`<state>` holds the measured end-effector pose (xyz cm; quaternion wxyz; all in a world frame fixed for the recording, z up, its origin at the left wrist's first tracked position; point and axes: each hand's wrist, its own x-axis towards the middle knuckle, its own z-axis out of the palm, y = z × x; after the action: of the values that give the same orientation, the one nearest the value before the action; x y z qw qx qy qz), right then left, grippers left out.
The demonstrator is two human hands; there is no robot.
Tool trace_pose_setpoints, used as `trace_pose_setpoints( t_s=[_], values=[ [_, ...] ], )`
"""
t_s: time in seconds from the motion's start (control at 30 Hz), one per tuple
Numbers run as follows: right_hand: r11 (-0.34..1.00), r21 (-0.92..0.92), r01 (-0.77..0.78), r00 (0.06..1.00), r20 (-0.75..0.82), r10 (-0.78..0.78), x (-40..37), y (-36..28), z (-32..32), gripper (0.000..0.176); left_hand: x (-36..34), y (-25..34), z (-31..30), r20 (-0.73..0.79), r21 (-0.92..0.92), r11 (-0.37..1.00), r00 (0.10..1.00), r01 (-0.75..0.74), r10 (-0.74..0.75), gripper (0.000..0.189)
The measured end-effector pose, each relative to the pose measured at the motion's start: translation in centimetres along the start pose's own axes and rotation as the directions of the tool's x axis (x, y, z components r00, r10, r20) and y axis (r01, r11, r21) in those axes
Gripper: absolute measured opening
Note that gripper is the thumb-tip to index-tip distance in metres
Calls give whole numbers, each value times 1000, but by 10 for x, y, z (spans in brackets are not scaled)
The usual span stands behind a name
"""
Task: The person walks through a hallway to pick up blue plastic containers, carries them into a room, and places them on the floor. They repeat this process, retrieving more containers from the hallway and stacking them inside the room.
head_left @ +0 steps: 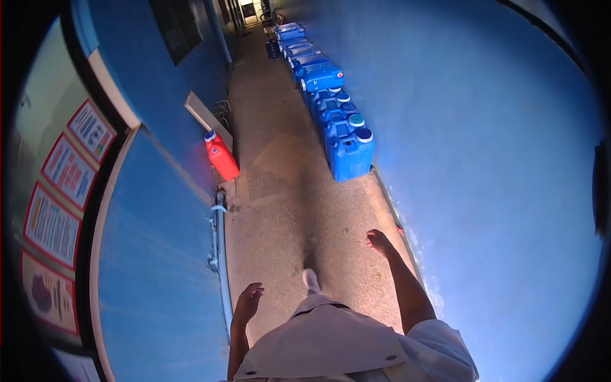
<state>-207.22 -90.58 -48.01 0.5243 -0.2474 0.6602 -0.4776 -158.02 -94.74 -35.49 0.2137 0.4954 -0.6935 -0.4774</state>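
My left hand point(249, 299) hangs low beside the blue wall on the left, its fingers loosely bent and nothing visible in it. On the other side, my right hand point(380, 242) swings forward over the floor near the right wall, fingers half curled, holding nothing I can see. Neither hand touches anything. Ahead of the right hand stands the nearest blue jerrycan point(351, 158), upright with a dark cap. A red jerrycan point(221, 158) with a whitish-blue cap leans at the left wall, beyond the left hand.
More blue jerrycans point(321, 76) line the right wall, some lying on their sides. The concrete floor point(264, 127) runs between them and the left wall. A light blue pipe point(223, 267) follows the left wall. A pale board point(205, 116) leans behind the red jerrycan.
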Motion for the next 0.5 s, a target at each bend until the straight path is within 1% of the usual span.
trace_pose_setpoints(
  t_s=[0.07, 0.1, 0.13, 0.17, 0.2, 0.23, 0.27, 0.3, 0.33, 0.37, 0.4, 0.43, 0.47, 0.5],
  values=[
    [999, -53, 10, 995, 101, -5, 51, -32, 27, 17, 73, 14, -15, 24, -59, 995, 997, 75, -73, 23],
    [991, -94, -95, 993, 62, 101, 69, -47, 35, 20, 118, 23, -24, 29, -17, 998, 998, 60, -59, 23],
    [975, -24, -221, 973, 64, 222, 85, -51, 34, 21, 166, 33, -33, 39, -15, 999, 998, 49, -49, 23],
    [951, 24, -308, 951, 33, 307, 105, -44, 26, 20, 214, 46, -38, 65, -28, 999, 997, -27, 29, 24],
    [939, 117, -324, 943, -41, 331, 109, -46, 22, 13, 259, 57, -43, 94, -42, 995, 991, -93, 97, 24],
    [935, 125, -332, 939, -47, 340, 117, -36, 11, 13, 305, 72, -44, 121, -42, 990, 983, -134, 138, 24],
    [899, 222, -377, 902, -130, 411, 125, -21, -5, 16, 350, 87, -44, 145, -39, 983, 973, -178, 181, 25],
    [856, 323, -405, 853, -203, 480, 135, -6, -21, 20, 393, 107, -43, 158, -32, 983, 970, -181, 184, 25],
    [804, 425, -415, 793, -265, 549, 148, 3, -33, 24, 433, 130, -41, 218, -54, 973, 949, -223, 230, 25],
    [772, 479, -419, 755, -289, 589, 160, 8, -47, 26, 471, 146, -37, 276, -82, 962, 921, -262, 275, 24],
    [736, 531, -420, 713, -309, 630, 168, 11, -57, 27, 506, 156, -34, 289, -79, 961, 916, -265, 277, 24],
    [702, 588, -402, 657, -349, 668, 185, 12, -64, 27, 543, 165, -30, 324, -32, 961, 907, -275, 270, 24],
    [669, 639, -380, 594, -386, 706, 205, 6, -71, 26, 580, 169, -25, 356, 9, 959, 897, -282, 261, 24],
    [630, 689, -357, 519, -415, 748, 227, -1, -76, 25, 608, 170, -21, 365, 3, 960, 894, -279, 259, 24]
  ],
)
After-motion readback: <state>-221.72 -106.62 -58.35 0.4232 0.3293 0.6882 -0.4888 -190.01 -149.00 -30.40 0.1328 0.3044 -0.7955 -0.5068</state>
